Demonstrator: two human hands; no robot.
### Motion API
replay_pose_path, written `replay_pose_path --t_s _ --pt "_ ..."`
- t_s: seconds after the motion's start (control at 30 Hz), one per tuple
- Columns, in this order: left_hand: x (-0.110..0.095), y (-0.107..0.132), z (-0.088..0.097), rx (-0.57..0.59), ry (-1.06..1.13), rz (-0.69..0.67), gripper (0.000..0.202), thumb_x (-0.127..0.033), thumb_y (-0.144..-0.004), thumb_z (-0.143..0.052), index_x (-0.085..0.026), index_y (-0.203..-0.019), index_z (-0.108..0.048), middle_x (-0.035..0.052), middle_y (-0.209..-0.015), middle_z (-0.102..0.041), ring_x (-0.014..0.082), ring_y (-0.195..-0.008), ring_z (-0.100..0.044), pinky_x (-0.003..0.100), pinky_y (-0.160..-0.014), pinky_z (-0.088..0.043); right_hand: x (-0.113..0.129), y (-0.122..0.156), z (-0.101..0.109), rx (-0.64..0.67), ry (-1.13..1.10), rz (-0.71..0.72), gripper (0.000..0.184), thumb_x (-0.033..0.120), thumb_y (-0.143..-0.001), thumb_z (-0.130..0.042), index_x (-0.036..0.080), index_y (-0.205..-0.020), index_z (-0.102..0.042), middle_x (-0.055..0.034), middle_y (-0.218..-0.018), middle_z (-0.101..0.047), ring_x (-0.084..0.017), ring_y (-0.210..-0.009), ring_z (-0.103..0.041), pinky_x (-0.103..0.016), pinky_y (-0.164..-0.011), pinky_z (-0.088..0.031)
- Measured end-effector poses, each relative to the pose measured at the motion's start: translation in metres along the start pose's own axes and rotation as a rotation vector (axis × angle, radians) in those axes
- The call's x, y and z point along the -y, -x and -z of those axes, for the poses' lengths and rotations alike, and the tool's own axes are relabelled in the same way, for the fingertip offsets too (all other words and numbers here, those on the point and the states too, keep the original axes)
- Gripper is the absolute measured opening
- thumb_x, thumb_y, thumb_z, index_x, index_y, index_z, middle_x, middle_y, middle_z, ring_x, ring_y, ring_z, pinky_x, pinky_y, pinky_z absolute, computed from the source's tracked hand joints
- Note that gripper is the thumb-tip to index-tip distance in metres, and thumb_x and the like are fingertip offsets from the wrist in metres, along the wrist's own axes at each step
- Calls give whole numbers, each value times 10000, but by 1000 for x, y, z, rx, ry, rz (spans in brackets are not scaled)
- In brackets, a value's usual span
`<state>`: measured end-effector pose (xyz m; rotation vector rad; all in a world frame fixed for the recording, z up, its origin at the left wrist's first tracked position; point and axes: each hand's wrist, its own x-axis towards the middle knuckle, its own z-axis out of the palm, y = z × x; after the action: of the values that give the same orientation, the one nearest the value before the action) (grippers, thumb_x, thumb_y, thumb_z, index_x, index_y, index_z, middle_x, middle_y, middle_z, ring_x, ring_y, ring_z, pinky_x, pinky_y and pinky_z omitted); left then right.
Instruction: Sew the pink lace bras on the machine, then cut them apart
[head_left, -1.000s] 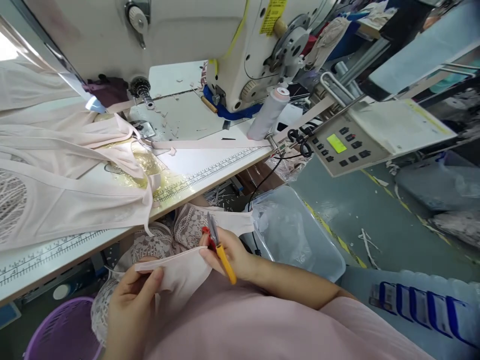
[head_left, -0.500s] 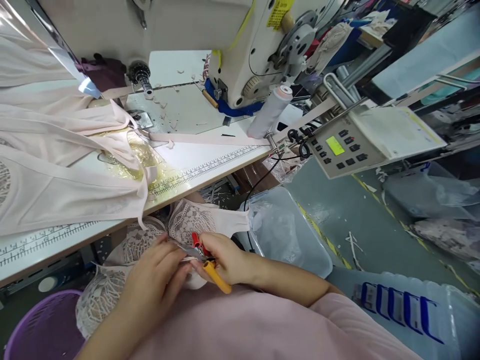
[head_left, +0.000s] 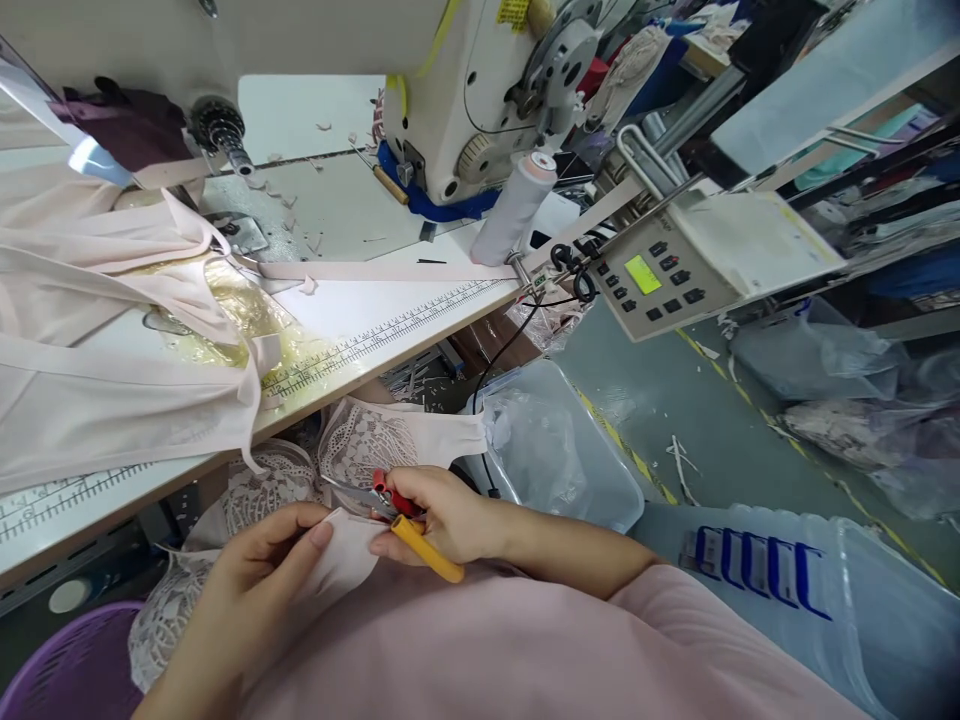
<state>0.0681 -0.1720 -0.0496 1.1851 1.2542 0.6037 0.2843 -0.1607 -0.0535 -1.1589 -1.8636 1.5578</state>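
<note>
My left hand [head_left: 262, 570] pinches the edge of a pale pink fabric piece [head_left: 345, 550] between thumb and fingers, in front of my body. My right hand [head_left: 454, 515] is wrapped around scissors [head_left: 426, 552] with one red and one yellow-orange handle. Their metal blades point left, just above the fabric's upper edge. The fabric's right side reaches my right fingertips; whether they grip it too I cannot tell. Behind the blades, a pale pink lace bra cup [head_left: 367, 445] hangs at the table edge, with more lace pieces [head_left: 176, 610] lower left.
A sewing machine [head_left: 442, 140] stands on the table, whose edge carries a printed ruler [head_left: 405, 325]. Pale garments [head_left: 112, 400] lie at left. A control box [head_left: 652, 275] juts out at right. Below are a clear bin [head_left: 607, 470], a purple basket [head_left: 71, 665] and stacked blue tubs [head_left: 862, 620].
My left hand has moved down and left, away from the scissors, and the pinched fabric now shows spread between my hands. My right hand still holds the scissors. The view has shifted slightly.
</note>
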Motion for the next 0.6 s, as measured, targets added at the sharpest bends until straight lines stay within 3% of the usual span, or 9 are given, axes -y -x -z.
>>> replay_pose_path --t_s 0.13,0.23,0.37,0.47,0.6 --pt "5 -3 -1 -89 -1 27 225 -441 -665 -742 -227 -733 -760 54 -721 -732 191 -616 -647 256 -538 -543 1 1 1 17 18 0 504 551 -749 -634 222 -654 -264 50 -643 -404 -87 -567 -329 -214 -510 -308" --pt "3 -3 -6 -83 30 34 224 -443 -681 -724 -223 -713 -753 54 -687 -720 192 -608 -640 260 -530 -536 -2 0 9 110 68 8 492 542 -751 -650 226 -681 -280 50 -662 -401 -91 -575 -345 -214 -506 -308" --pt "-3 1 -14 -36 127 67 261 -451 -704 -700 -193 -670 -721 32 -588 -656 146 -520 -561 222 -465 -460 -8 -3 30 377 209 46 526 609 -734 -669 224 -718 -310 34 -716 -422 -109 -631 -406 -229 -563 -357" --pt "-10 4 -20 -75 188 111 289 -451 -701 -687 -176 -617 -675 5 -552 -595 114 -501 -490 200 -461 -396 -11 -3 40 552 322 33 524 636 -754 -645 215 -715 -337 29 -702 -426 -110 -614 -406 -230 -550 -346" --pt "-18 7 -28 -168 264 140 299 -447 -685 -684 -183 -562 -616 -45 -484 -466 77 -459 -354 183 -430 -287 -9 1 44 595 426 28 524 674 -762 -617 205 -734 -384 19 -706 -451 -114 -603 -403 -226 -536 -329"
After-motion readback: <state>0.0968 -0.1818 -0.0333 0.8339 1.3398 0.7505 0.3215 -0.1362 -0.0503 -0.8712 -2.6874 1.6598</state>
